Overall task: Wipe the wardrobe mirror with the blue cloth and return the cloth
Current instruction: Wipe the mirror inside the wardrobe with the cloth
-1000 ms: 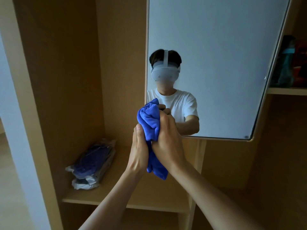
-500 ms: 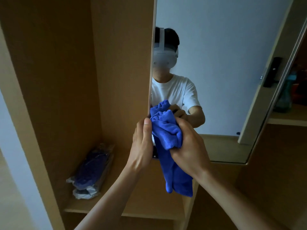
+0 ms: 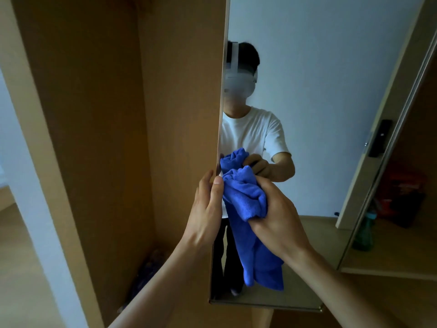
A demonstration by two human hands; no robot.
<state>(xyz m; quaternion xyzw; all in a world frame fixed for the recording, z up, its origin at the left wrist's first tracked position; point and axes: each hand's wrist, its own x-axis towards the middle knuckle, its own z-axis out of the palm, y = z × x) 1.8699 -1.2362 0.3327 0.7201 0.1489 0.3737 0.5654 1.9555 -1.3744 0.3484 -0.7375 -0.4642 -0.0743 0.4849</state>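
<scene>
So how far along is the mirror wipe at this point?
Done: the blue cloth is picked up, bunched in the right hand. In hand: it meets the mirror near its left edge, which the left hand holds. Left: how much glass remains I cannot tell; the cloth is not yet returned.

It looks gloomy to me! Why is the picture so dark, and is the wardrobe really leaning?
Head view: dim light, no glare on the mirror; head view: the wide lens tilts the wardrobe edges; head view: the blue cloth in the right hand looks sharp, the wardrobe's bottom is shadowed.
</scene>
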